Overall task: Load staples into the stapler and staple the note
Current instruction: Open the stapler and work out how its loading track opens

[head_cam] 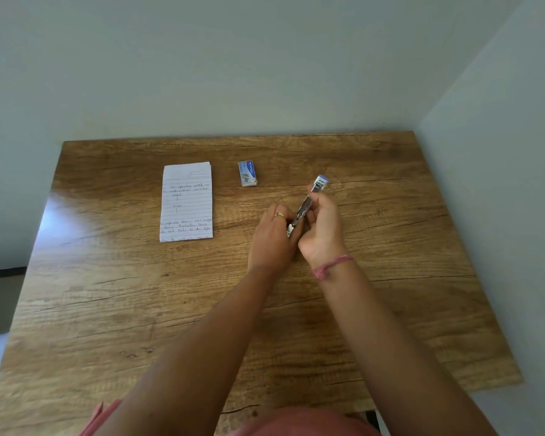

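Both hands grip the stapler (306, 209) above the middle of the wooden surface (107, 309): the left hand (272, 237) curls round its near metal end, the right hand (323, 228) holds the far part, blue tip up. The note (187, 201) lies flat to the left, the staple box (248, 173) between them, farther back.

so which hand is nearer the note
Left. The left hand is just right of the note; the right hand is farther right, past the stapler.
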